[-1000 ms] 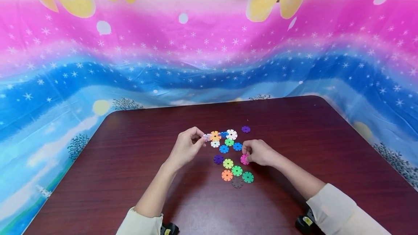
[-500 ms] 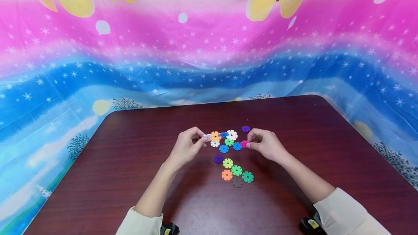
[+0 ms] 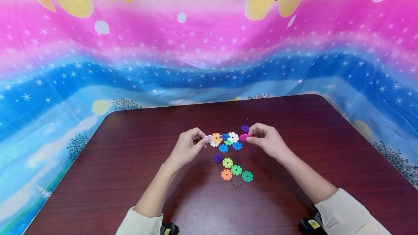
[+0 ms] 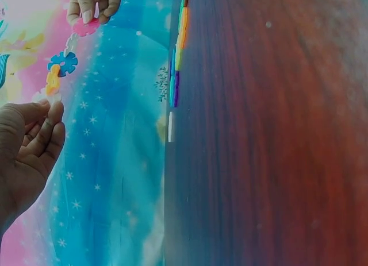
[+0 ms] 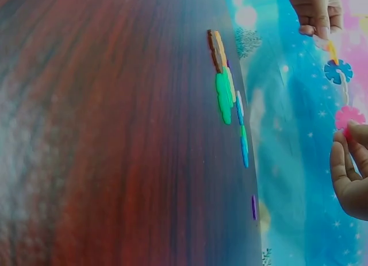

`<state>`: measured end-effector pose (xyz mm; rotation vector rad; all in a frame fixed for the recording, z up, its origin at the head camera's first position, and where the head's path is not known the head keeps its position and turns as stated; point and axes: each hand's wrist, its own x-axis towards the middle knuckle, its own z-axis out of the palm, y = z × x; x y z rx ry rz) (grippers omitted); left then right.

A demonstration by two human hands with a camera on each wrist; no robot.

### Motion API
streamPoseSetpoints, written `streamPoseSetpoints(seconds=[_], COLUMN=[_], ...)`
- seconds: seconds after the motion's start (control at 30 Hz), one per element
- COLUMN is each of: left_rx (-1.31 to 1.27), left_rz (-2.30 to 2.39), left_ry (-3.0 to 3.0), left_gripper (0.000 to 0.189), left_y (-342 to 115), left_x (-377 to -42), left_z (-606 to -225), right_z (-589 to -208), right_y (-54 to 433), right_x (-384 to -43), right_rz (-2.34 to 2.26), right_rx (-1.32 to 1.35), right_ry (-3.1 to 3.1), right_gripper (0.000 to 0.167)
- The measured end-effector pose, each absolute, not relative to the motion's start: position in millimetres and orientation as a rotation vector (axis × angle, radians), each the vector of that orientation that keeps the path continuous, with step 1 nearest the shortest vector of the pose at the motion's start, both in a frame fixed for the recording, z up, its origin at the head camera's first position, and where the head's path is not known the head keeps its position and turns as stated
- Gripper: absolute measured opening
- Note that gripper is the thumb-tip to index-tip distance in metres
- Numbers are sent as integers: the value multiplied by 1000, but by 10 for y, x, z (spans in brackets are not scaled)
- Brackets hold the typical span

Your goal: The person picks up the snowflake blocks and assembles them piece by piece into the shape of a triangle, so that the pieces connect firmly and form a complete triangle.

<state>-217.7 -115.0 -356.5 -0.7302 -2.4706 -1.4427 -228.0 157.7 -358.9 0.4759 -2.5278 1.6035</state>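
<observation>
My left hand (image 3: pixel 187 148) pinches a pale, pinkish-white snowflake disc (image 4: pixel 46 96) at the near end of a short chain held above the table. Orange (image 3: pixel 216 138), blue (image 4: pixel 63 64) and white (image 3: pixel 233 137) notched plastic discs follow along that chain to the right, set at differing angles. Between thumb and fingers, my right hand (image 3: pixel 268 142) grips a pink snowflake disc (image 3: pixel 244 137). Its edge is right at the white disc's edge in both wrist views. The fingertips partly cover the two end discs.
Loose snowflake discs lie flat below the chain: blue (image 3: pixel 237 146), purple (image 3: pixel 218 159), yellow-green (image 3: pixel 227 163), orange (image 3: pixel 226 174), brown (image 3: pixel 237 181), dark green (image 3: pixel 247 176) and others. Another purple disc (image 3: pixel 245 128) lies behind my right hand. A printed cloth (image 3: pixel 196 46) hangs past the table (image 3: pixel 130 137).
My right hand has picked up the pink disc from the table and brought it up and away to the white end of the chain. The left hand has barely moved.
</observation>
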Motion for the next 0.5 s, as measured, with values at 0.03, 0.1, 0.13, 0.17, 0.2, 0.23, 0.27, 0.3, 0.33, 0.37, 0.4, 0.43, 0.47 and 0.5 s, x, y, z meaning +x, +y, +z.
streamPoseSetpoints(seconds=[0.03,0.1,0.13,0.17,0.2,0.23,0.27,0.3,0.33,0.37,0.4,0.43,0.47,0.5], left_rx=[-731,-739,-742,-744,-748,-750,-751,-750,-749,-748,-749,-750,-751,-752], left_rz=[-1444,-1445,-1442,-1438,-1437,-1437,-1436,-1435,-1431,-1431,-1432,-1428,-1425,-1424], left_ry=[-2472,-2475,-2476,-2477,-2479,-2480,-2481,-2482,-2485,-2490,-2493,-2495,-2498,-2499], left_gripper=[5,4,4,4,4,4,4,5,5,5,5,5,5,5], left_y=[-1151,-1150,-1149,-1148,-1146,-1144,-1141,-1140,-1136,-1135,-1133,-1131,-1129,-1127], left_x=[-2179,-2180,-2178,-2178,-2178,-2179,-2179,-2178,-2176,-2174,-2171,-2168,-2165,-2160], left_z=[-3568,-3574,-3574,-3576,-3579,-3581,-3582,-3582,-3581,-3583,-3583,-3581,-3581,-3580], right_z=[-3590,-3594,-3597,-3598,-3602,-3604,-3605,-3603,-3601,-3601,-3602,-3597,-3597,-3598], right_y=[1574,1561,1556,1549,1543,1536,1530,1524,1519,1516,1516,1517,1517,1518], right_x=[-2278,-2272,-2272,-2272,-2274,-2274,-2274,-2272,-2271,-2270,-2268,-2262,-2263,-2263], right_rz=[1596,1587,1582,1577,1574,1571,1570,1566,1562,1552,1537,1523,1508,1495], right_rx=[485,500,507,512,515,520,523,527,528,529,533,539,543,549], right_ry=[-2532,-2535,-2536,-2536,-2536,-2536,-2534,-2532,-2532,-2532,-2532,-2529,-2528,-2527], right_gripper=[11,11,10,10,10,9,9,9,9,10,10,10,10,10])
